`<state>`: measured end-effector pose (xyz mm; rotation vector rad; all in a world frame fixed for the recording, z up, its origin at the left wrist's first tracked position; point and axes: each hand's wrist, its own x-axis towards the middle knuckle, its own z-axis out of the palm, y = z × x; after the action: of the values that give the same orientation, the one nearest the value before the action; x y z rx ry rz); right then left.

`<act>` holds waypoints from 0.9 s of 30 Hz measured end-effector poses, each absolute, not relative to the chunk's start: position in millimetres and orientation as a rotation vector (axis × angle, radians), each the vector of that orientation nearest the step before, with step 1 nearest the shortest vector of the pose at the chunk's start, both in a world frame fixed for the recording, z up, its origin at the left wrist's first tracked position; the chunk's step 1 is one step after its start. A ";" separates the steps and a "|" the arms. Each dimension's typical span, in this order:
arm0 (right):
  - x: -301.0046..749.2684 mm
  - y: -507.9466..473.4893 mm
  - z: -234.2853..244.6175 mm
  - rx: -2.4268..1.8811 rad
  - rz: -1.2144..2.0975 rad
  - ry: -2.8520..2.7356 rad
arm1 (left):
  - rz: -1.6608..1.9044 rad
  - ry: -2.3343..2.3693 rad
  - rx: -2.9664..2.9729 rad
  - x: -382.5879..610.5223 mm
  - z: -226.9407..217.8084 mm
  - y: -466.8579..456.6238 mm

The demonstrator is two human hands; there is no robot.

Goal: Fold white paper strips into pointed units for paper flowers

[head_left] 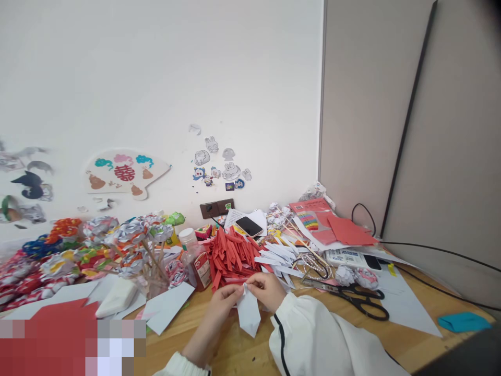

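Between my two hands, near the table's front, hangs a folded piece of white paper (249, 316) with a pointed lower end. My left hand (227, 300) pinches its upper left edge. On the other side, the fingers of my right hand (267, 290) are closed on the top of the same paper. Just beyond my hands lies a heap of folded red paper strips (235, 253). A pile of folded white paper strips (282, 257) sits to its right.
Black-handled scissors (364, 303) lie on the right, near a white sheet (407, 303) and a teal piece (464, 321). A bottle (198, 263) stands left of the red heap. Paper flowers on sticks (135, 235) crowd the left. A phone (249, 226) rests at the back.
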<state>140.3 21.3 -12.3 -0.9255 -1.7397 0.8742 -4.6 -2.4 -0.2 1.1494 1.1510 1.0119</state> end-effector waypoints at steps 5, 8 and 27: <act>141.1 20.0 -10.8 -0.933 0.885 -1.740 | 1.031 1.159 1.249 -5.2 2.3 -1.7; 141.4 19.7 -10.8 -0.928 0.900 -1.733 | 1.036 1.152 1.303 -5.6 3.2 -1.9; 145.3 23.9 -12.8 -0.890 0.952 -1.787 | 1.256 1.182 1.307 -5.2 -4.0 2.4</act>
<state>145.3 23.9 -12.8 -0.8903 -1.7867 0.9519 -5.2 2.4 -4.0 1.3066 1.1824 1.2559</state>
